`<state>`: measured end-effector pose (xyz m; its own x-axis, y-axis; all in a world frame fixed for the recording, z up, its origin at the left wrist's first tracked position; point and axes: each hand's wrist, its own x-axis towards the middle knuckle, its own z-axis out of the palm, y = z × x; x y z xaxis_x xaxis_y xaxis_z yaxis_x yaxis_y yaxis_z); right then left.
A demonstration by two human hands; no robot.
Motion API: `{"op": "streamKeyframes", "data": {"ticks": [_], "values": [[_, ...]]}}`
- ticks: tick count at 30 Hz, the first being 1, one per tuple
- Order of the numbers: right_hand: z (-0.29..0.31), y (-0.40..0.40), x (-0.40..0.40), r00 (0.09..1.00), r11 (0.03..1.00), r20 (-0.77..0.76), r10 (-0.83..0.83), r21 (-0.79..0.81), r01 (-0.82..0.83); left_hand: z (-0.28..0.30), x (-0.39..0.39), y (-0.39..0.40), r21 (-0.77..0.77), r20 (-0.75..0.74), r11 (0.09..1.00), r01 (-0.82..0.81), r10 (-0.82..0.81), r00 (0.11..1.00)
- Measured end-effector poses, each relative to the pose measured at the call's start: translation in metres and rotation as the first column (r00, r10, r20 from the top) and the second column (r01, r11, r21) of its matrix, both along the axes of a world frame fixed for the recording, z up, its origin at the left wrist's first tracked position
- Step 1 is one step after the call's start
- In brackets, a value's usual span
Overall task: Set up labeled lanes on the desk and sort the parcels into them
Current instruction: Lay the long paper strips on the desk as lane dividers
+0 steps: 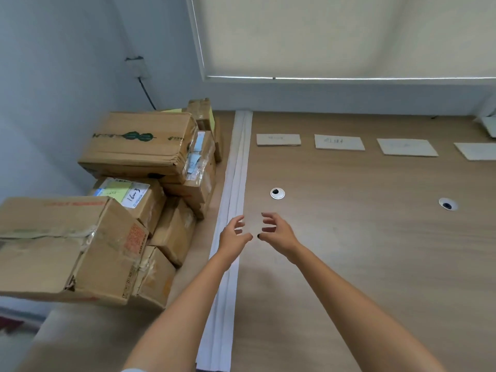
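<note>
Wood-grain bench (349, 264) stretching out under a drawn pale roller blind (335, 36), pale blue wall (67, 63) to the left.

Hovering over the bench near the middle: left hand (234, 234), fingers spread and loosely curled, gripping nothing, thumb reaching toward the other hand. Just beside it, right hand (276, 230), fingers likewise spread and half-curled, dark polish on the nails, holding nothing. Both bare forearms stretching forward from the bottom edge.

Running under the left hand: a white divider strip (232, 210) from the near edge to the back wall, splitting the bench in two.

Sitting just beyond the hands, right of the strip: a round cable grommet (277, 193); a second grommet (447, 204) well off to the right.

Lying farther back in a row, apart from one another: four label cards (339, 142), handwriting too faint to read, the rightmost cut off by the frame edge.

Standing stacked left of the strip: cardboard parcels (139, 143), several high, taped, with shipping stickers; the largest box (61, 251) nearest, overhanging the bench edge. None yet lying in the lanes by the cards.

Hanging on the wall behind the stack: a socket with a black cable (146, 92).
</note>
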<state>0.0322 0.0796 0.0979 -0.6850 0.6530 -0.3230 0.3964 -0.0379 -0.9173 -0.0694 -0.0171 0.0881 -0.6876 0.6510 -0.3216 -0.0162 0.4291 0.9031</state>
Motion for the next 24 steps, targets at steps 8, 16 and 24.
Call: {"op": "streamKeyframes", "data": {"ticks": [8,16,24], "values": [[-0.031,-0.010,-0.055,0.996,0.999,0.086,0.034,-0.028,-0.032,-0.035,-0.053,-0.012,-0.048,0.043,0.997,-0.058,0.060,0.997],[-0.072,-0.007,-0.091,0.971,0.996,0.221,0.088,-0.032,-0.083,-0.075,-0.091,-0.006,-0.176,-0.005,0.978,-0.115,0.116,0.993],[-0.103,-0.009,-0.111,0.929,0.996,0.362,0.074,0.018,-0.086,-0.106,-0.089,0.000,-0.401,-0.100,0.913,-0.069,0.032,0.995]]}}
